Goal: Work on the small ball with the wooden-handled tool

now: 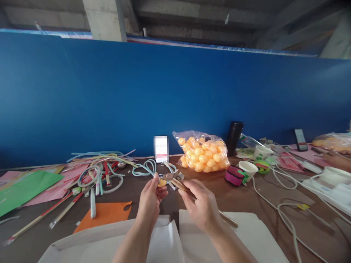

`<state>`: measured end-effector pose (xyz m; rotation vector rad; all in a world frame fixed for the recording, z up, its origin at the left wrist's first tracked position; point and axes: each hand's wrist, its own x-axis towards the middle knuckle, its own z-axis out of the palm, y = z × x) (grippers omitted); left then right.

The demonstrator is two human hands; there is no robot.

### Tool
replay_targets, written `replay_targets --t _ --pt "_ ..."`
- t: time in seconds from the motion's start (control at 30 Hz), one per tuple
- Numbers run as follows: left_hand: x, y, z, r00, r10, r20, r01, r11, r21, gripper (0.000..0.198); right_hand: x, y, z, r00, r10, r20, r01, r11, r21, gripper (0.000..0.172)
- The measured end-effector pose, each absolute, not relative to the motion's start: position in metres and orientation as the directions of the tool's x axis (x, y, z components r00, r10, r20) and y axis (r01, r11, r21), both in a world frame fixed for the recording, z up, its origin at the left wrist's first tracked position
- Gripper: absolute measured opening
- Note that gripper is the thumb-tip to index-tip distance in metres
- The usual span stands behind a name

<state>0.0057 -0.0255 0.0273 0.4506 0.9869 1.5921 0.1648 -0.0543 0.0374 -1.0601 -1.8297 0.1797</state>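
My left hand (151, 197) is closed, its thumb and fingers pinching a small rounded yellow-orange piece (161, 182) with a bluish-white top edge. In my right hand (199, 202) is a long tan stick with a flat brown front end (177, 183); the tip meets or nearly meets the small piece. What looks like the stick's rear end (228, 219) shows past the right wrist. Behind the fingers lie a small grey-white object (172, 187) and a looped pale-blue cord (146, 168), partly hidden by my hands.
A clear bag of orange balls (203, 155) stands behind my right hand. Tubes and sticks (97, 175) lie left, by green paper (30, 188) and orange paper (105, 215). To the right are a magenta pouch (233, 176), a paper cup (248, 170) and white cables (285, 215). White cardboard (241, 237) lies in front.
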Motion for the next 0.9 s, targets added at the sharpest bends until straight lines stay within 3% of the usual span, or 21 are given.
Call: replay_targets --t 0.9 --pt "0.0064 -0.0269 0.0285 -0.268 0.941 -0.207 -0.602 0.004 0.798 0.036 0.1656 -0.0532 0.0371 -0.144 0.710 0.689 0.614 0.610 -0.501 0.022"
